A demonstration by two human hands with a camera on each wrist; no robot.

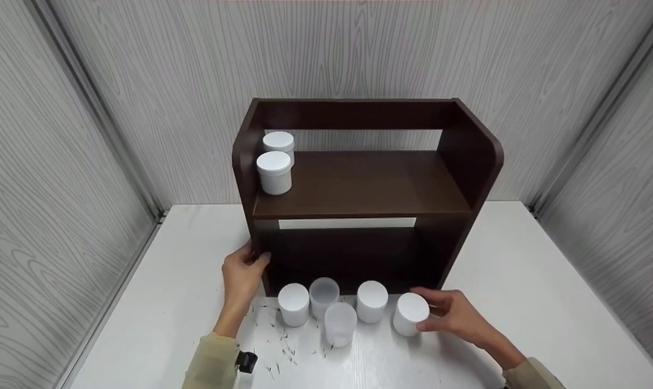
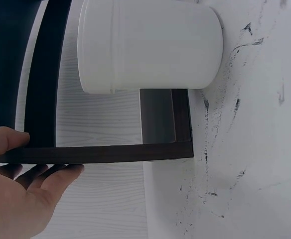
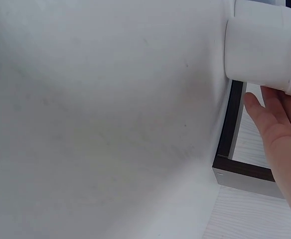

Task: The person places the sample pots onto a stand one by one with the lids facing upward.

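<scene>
A small dark brown two-tier shelf (image 1: 364, 183) stands on the white table. My left hand (image 1: 242, 275) grips its left side panel, the thumb on the inner face and the fingers outside. At the right end of a loose row, a white lidded jar (image 1: 411, 313) stands between the thumb and fingers of my right hand (image 1: 456, 316). Left of it are another white lidded jar (image 1: 372, 301), two translucent cups, the front cup (image 1: 340, 324) and the rear cup (image 1: 324, 294), and a further white jar (image 1: 294, 304). In the left wrist view, a white jar (image 2: 155, 45) looms large beside the shelf.
Two more white lidded jars, a front one (image 1: 275, 173) and a rear one (image 1: 278, 141), sit at the left of the upper tier. Dark scuffs mark the table (image 1: 159, 302) near the row. Grey wood-grain walls (image 1: 326, 48) surround it.
</scene>
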